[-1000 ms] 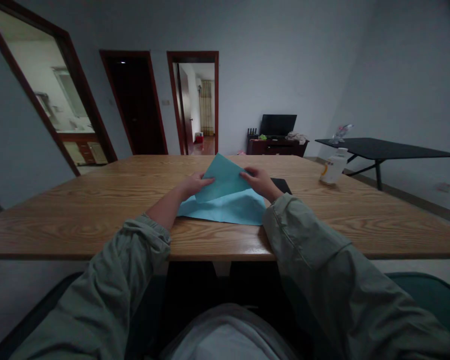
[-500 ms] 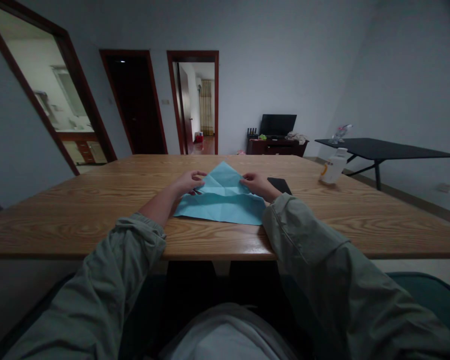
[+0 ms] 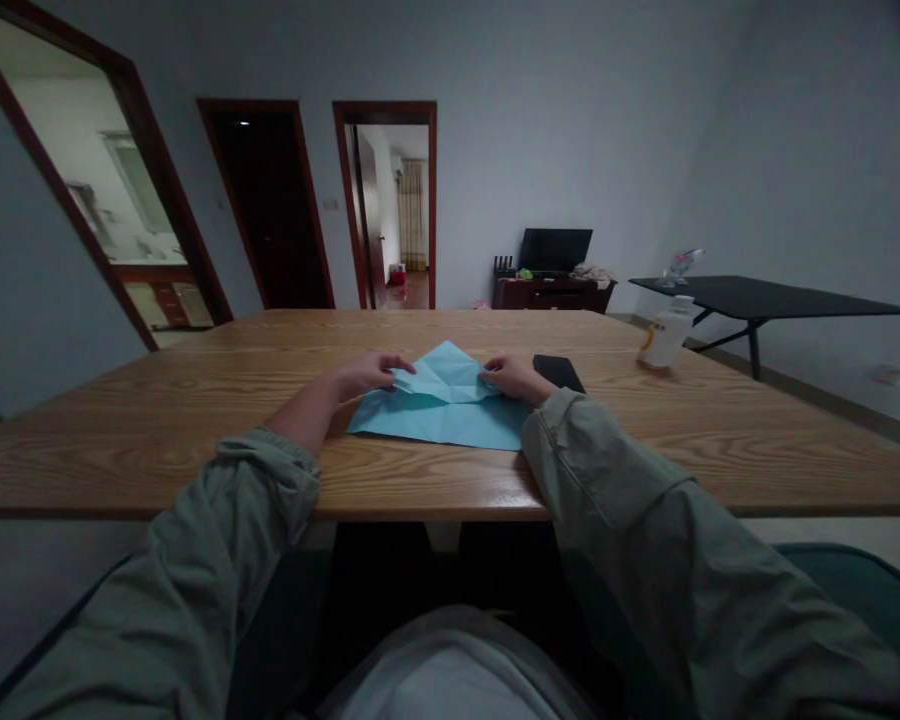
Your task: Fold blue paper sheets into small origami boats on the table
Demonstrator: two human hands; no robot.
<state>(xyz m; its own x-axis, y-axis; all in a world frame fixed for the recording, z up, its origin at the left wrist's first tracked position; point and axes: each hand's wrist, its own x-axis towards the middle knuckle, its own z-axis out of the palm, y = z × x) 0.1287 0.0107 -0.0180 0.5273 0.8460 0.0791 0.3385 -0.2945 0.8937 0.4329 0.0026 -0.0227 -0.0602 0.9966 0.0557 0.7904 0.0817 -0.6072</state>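
paper (image 3: 442,415): light blue, creased, lying on the wooden table (image 3: 195,420) just inside the near edge, centred ahead of the body. Near half flat, far part peaked up between both hands.
left hand (image 3: 364,375): at the sheet's far-left edge. Fingers curled almost closed, thumb and forefinger nipping a raised flap at the fold.
right hand (image 3: 511,377): mirrored at the far-right edge. Fingers bunched tight, tips pinching the paper. Exact contact partly hidden behind the knuckles.
why gripped both sides: probably to keep the creases even left to right and stop sliding on smooth wood.
why on the table: hard backing under the flat half, so only the pinched part needs lifting.
forearms: laid across the near table edge, likely for steadiness. Green sleeves, left one pushed up.
phone (image 3: 559,372): dark, flat, just beyond the right hand, off the sheet.
bottle (image 3: 666,333): white, far right on the table, well apart from the hands.
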